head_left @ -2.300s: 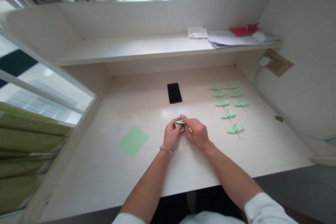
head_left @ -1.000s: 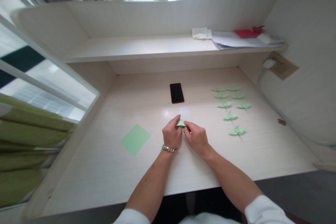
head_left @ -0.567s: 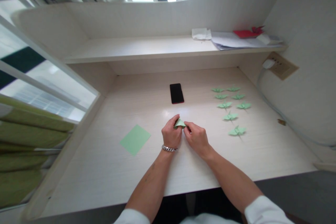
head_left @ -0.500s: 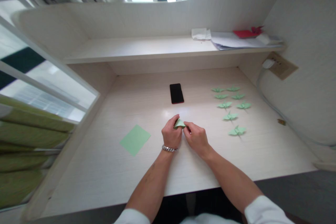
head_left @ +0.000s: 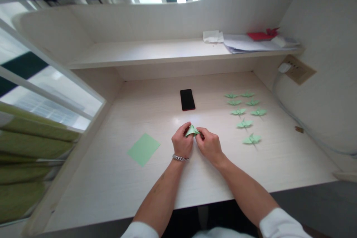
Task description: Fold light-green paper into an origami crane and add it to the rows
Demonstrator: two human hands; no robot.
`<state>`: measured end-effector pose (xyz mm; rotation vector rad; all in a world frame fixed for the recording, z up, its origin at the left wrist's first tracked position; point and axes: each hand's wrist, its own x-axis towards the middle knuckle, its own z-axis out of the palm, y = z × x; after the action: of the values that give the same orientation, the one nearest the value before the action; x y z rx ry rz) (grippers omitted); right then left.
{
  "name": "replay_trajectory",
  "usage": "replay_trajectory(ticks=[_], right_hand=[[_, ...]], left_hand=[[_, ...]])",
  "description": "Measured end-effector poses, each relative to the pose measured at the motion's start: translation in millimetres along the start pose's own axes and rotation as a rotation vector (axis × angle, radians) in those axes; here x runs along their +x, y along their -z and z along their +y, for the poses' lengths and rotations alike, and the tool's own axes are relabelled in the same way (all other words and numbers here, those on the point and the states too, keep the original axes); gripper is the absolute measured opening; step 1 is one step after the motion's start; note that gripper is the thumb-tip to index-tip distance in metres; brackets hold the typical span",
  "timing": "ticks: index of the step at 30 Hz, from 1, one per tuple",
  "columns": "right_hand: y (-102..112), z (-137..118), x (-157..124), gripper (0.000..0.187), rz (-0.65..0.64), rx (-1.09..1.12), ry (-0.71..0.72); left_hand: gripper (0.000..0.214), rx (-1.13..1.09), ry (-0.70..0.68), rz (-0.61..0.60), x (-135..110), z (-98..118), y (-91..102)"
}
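Note:
Between my hands, above the middle of the desk, is a small folded piece of green paper (head_left: 192,130), shaped like an origami crane. My left hand (head_left: 183,138) grips its left side, with thumb and fingers closed on it. On its right side my right hand (head_left: 208,142) pinches the paper between thumb and forefinger. The fingers hide part of the folds. A flat green paper square (head_left: 144,149) lies to the left of my left hand. Several finished green paper cranes (head_left: 244,124) stand in two rough columns on the right.
A black phone (head_left: 187,99) lies beyond my hands on the pale desk (head_left: 111,186). Across the back runs a shelf (head_left: 145,55) bearing papers (head_left: 245,42) and a red item (head_left: 259,36). A cable (head_left: 290,113) drops from the wall socket (head_left: 299,70) along the right side.
The folded green paper has spread a little and shows more of its pointed parts. My right hand has shifted slightly to the right; my left hand has hardly moved.

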<state>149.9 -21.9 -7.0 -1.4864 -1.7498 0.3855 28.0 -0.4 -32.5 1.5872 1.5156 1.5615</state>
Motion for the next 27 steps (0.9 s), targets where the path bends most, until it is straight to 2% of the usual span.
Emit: replay_trajectory(ticks=[4,8,15,19,23,27], right_hand=[[-2.0,0.3,0.8,0.029,-0.057,-0.034,-0.026],[-1.3,0.8,2.4,0.027,-0.079,0.003,-0.058],[1.3,9.3,6.0,0.018,-0.112,0.199,-0.252],[1.2,8.3,8.1,0.022,-0.103,0.162,-0.233],[2.5,4.6,8.8,0.025,-0.061,0.138,-0.199],[1.6,5.2,7.5,0.02,-0.11,0.182,-0.243]], left_hand=[[0.031,0.027,-0.001,0.021,-1.1,1.1,0.1],[0.033,-0.047,0.045,0.042,-0.5,1.9,0.8],[0.027,-0.149,0.158,-0.131,6.3,5.1,3.3],[0.021,-0.155,0.189,-0.101,7.4,6.6,3.8],[0.023,-0.212,0.188,-0.137,7.5,8.0,2.8],[0.028,-0.248,0.28,-0.117,8.4,9.8,1.3]])
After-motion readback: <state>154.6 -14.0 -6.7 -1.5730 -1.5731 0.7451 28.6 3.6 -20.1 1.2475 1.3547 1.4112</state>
